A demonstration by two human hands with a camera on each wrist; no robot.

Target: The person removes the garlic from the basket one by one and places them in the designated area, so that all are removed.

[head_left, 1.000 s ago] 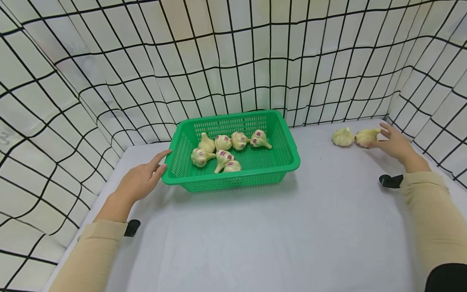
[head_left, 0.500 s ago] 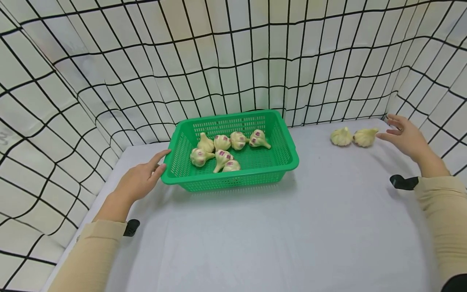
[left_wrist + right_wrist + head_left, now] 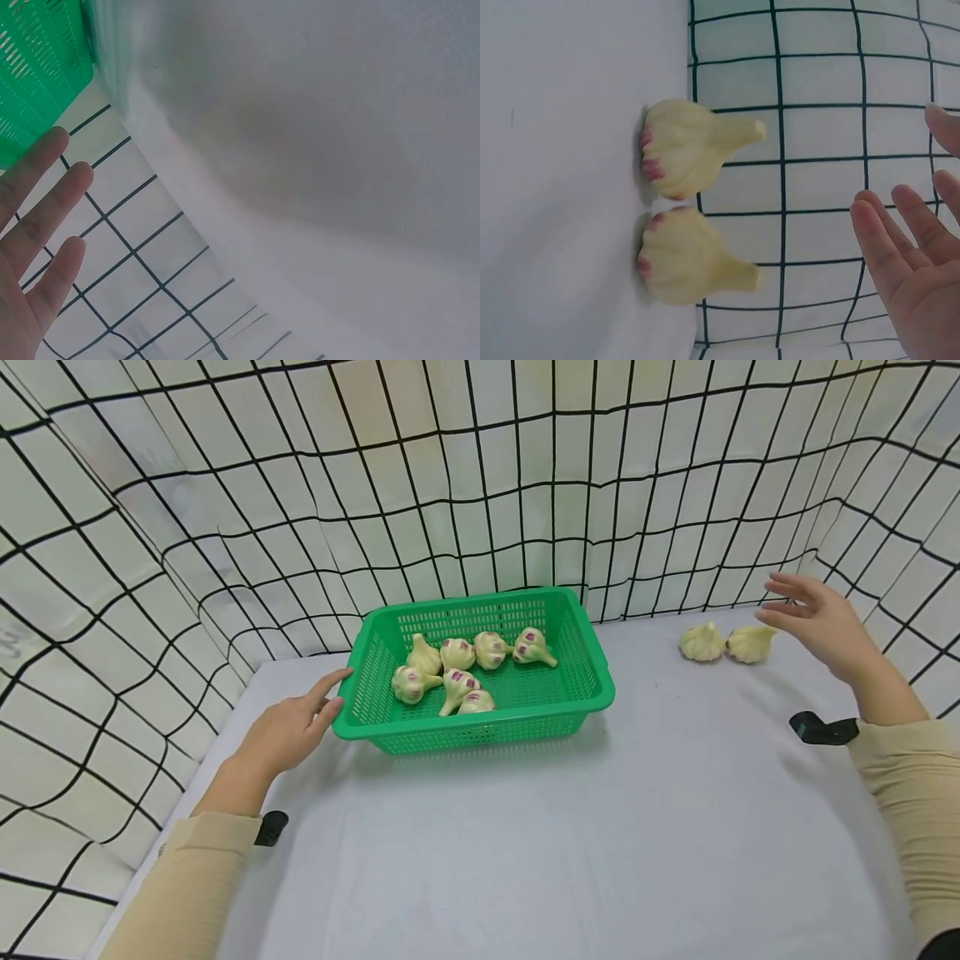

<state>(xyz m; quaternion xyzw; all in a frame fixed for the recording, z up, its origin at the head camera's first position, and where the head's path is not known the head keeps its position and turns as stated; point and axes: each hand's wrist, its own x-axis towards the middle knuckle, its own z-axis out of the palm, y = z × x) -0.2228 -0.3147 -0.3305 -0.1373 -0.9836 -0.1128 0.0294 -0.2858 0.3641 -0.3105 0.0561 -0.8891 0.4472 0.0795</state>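
Observation:
At the left end of the green plastic basket (image 3: pixel 495 720), my left hand (image 3: pixel 288 731) rests its fingertips by the rim. Its fingers look straight in the left wrist view, beside the basket wall (image 3: pixel 37 82). Several garlic bulbs (image 3: pixel 492 649) with purple streaks lie inside, mostly toward the left. On the table at the back right, two pale garlic bulbs (image 3: pixel 702 642) sit side by side. My right hand (image 3: pixel 821 618) is raised just right of them, holding nothing. From the right wrist view, its spread fingers are apart from both garlic bulbs (image 3: pixel 679 150).
A white sheet covers the table (image 3: pixel 510 852). Black netting (image 3: pixel 525 485) over white panels walls the back and both sides, close behind the basket and the two loose bulbs. A black wrist mount (image 3: pixel 821 729) shows below the right hand.
My right hand has let go of the right-hand loose garlic bulb, drawn back to the right, then lifted and come slightly left. The left hand and basket stay put.

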